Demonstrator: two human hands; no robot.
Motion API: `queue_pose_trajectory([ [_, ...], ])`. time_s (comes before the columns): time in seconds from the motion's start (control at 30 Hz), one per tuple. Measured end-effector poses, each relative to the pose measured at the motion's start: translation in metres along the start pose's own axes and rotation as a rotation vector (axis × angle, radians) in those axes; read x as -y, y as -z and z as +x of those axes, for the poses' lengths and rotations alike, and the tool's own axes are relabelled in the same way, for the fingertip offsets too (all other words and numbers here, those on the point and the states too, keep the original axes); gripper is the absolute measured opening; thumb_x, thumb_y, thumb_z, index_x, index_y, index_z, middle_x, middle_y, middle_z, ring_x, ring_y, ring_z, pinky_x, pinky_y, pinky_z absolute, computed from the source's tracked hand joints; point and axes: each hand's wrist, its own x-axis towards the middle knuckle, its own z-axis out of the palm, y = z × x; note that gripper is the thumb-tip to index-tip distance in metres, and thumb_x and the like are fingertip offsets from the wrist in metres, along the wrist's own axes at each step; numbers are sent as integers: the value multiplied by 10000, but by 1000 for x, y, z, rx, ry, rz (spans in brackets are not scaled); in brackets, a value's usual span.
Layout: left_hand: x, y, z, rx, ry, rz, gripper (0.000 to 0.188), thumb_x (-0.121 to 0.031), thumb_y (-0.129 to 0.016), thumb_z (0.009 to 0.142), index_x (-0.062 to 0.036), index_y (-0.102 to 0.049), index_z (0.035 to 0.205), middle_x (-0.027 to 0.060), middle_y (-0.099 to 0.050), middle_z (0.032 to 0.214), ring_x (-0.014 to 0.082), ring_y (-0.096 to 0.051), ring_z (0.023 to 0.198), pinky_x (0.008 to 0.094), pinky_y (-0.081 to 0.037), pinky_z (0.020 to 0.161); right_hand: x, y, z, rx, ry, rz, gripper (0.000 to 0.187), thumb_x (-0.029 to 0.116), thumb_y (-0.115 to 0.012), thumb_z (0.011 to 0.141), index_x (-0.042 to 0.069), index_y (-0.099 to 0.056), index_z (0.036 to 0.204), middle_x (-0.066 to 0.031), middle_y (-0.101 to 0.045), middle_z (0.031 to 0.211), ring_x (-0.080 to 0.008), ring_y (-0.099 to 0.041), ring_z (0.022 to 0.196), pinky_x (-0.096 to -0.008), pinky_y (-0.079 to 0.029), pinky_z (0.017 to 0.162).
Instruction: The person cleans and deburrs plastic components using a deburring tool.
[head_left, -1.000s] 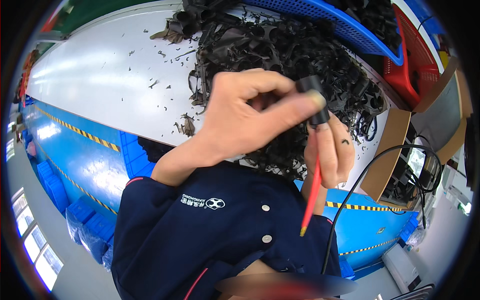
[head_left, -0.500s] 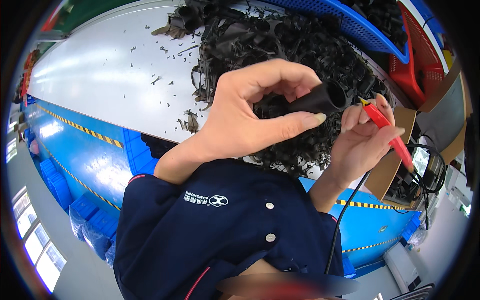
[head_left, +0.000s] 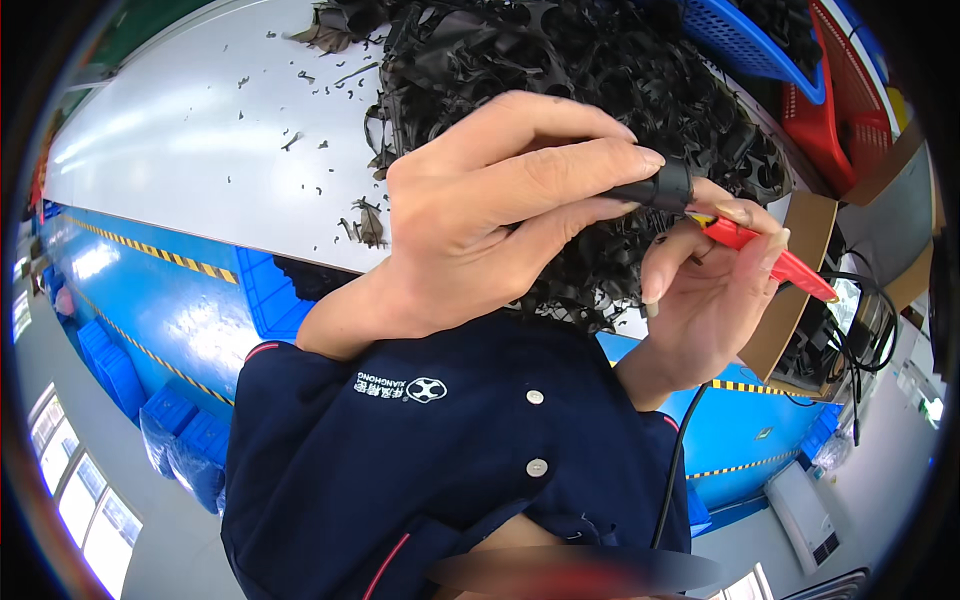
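Observation:
My left hand (head_left: pixel 470 215) is closed around a short black rubber tube (head_left: pixel 673 186), its open end turned toward the right. In my right hand (head_left: pixel 712 300) is a slim red-handled trimming knife (head_left: pixel 795 270) with a yellowish tip. The tip sits at the rim of the tube; whether it cuts into the rubber cannot be made out. A finger of my right hand lies close behind the tube's end. Below both hands spreads a heap of black rubber parts and scraps (head_left: pixel 490 60).
Small black trimmings lie scattered over the white table (head_left: pixel 200 140). At the far right stand a blue perforated basket (head_left: pixel 755 45) and a red basket (head_left: pixel 830 130). An open cardboard box (head_left: pixel 790 270) with black cables is beside my right hand.
My left hand has turned the tube and folded its fingers closer around it. The knife tip has come from beside the tube to its rim.

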Motion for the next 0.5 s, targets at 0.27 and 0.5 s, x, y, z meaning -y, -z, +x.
queue_pose_trajectory([
  [0.27, -4, -4, -3, -8, 60, -11, 344, 74, -694, 610, 20, -624, 942, 177, -593, 931, 216, -595, 792, 253, -488, 657, -2, 1, -3, -82, -79, 13, 337, 223, -357, 928, -83, -497, 910, -241, -579, 902, -189, -524, 400, -215, -380, 332],
  [0.5, -1, -4, -5, -45, 34, 22, 306, 69, -697, 621, 15, -632, 915, 168, -600, 924, 219, -595, 784, 254, -486, 654, -3, -2, -2, -100, -104, 70, 309, 215, -372, 924, -72, -486, 941, -244, -578, 903, -184, -510, 390, -218, -366, 308],
])
